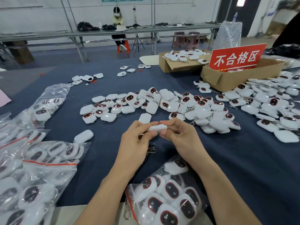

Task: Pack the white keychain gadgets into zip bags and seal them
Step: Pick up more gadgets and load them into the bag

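Both left hand (136, 140) and right hand (178, 133) fingers (168, 122) pinch one gadget (157, 127) edge-on; slip could drop it beside the bag (129, 198).

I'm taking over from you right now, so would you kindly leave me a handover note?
Left hand and right hand pinch one white gadget between them, above the table.
Loose gadgets lie in a pile beyond the hands, a second heap at right.
Done: filled bags at left and a near bag, full, between the forearms; whether its zip is closed I cannot tell.
Left: bag this gadget and the loose ones, then seal.
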